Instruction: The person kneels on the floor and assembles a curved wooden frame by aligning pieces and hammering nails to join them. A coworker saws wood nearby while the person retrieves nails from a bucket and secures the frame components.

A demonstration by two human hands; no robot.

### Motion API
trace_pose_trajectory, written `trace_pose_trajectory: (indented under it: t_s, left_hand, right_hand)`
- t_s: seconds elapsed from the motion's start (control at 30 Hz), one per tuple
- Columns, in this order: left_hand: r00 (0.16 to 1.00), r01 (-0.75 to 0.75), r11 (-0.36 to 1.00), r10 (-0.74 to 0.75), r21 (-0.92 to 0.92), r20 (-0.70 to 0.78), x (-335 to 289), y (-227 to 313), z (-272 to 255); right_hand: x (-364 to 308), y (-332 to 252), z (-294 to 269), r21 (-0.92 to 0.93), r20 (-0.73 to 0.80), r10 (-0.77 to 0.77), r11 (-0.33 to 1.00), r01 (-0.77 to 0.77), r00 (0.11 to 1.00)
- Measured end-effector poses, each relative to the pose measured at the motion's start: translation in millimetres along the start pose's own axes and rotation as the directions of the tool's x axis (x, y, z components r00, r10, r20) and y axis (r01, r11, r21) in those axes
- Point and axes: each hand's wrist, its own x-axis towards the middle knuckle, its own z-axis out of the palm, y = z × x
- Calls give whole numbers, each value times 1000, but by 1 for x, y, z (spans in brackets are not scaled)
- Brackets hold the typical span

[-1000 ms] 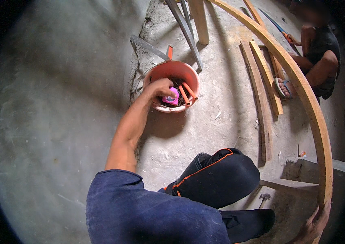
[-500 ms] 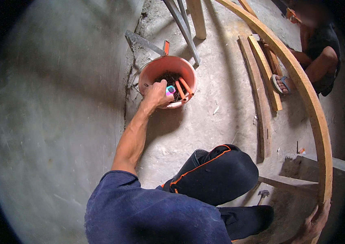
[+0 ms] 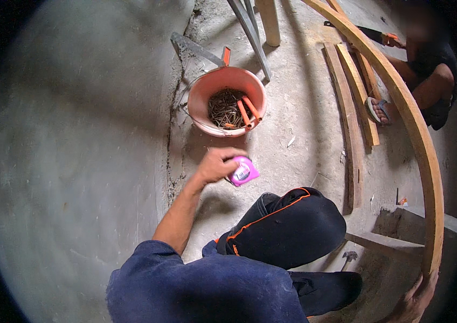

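While the person crouches on the concrete floor (image 3: pixel 77 161), the left hand (image 3: pixel 215 166) grips a small pink tape measure (image 3: pixel 243 172), held just in front of the orange bucket (image 3: pixel 202 105). The bucket contains dark nails (image 3: pixel 223 107) and orange-handled tools (image 3: pixel 248 110). The right hand (image 3: pixel 414 301) rests at the lower end of a long curved wooden strip (image 3: pixel 417 140); its grip cannot be determined. Another person (image 3: pixel 428 81) sits beyond the strip.

Glossy pink plastic case (image 3: pixel 243 172); matt orange plastic bucket (image 3: pixel 202 110); rusty metal nails (image 3: pixel 223 107), probably; rough concrete floor (image 3: pixel 77 161).
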Motion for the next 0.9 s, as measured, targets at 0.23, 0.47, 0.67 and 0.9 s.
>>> trace_pose_trajectory:
  t_s: [0.23,0.47,0.67,0.9]
  left_hand:
    - [956,257,960,-236,111,-173,43,-89,98]
    - [916,34,743,-291,-668,-277,148,-62,132]
    - [800,-109,256,-551,-961,-237,71,-49,76]
    - [752,-202,356,-541,-913,-377,92,-56,19]
  right_hand:
    - [-2,-1,-3,-77,17,6,997,-5,1000]
    - [-1,-4,-4,-102,16,1,995,1,1000]
    - [-3,-5,-4,-91,-4,2,996,-2,1000]
    - [1,-4,-2,-105,-18,-25,994,23,1000]
